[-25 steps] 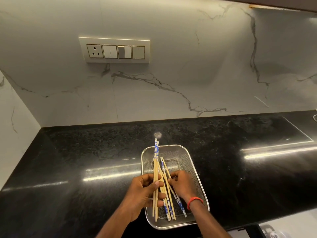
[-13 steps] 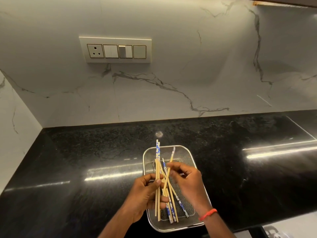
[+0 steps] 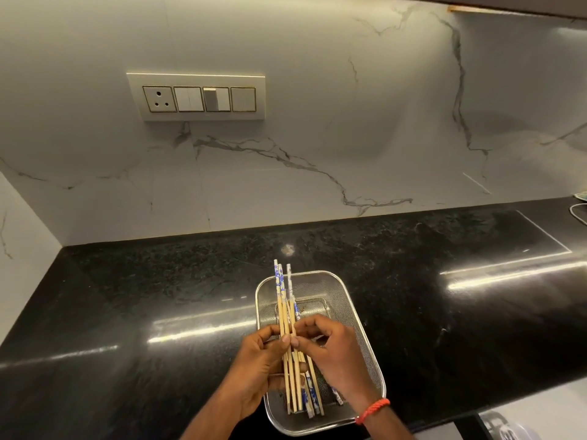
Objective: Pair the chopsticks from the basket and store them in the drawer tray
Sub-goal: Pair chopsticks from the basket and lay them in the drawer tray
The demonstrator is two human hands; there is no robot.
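Third chopstick (image 3: 289, 282) now among bundle (image 3: 287, 331) between both hands (image 3: 297, 350), above basket (image 3: 343, 290).

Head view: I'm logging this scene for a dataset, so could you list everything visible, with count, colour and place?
chopsticks: several, exact count unclear, tan with blue-and-white ends, bunched over the basket
basket: one, silver mesh, on the counter near its front edge
counter: one, glossy black
wall: white marble with grey veins, behind the counter
switch panel: one, cream, on the wall
wristband: one, red, on the right wrist
left hand: gripping the chopsticks
right hand: pinching the chopsticks
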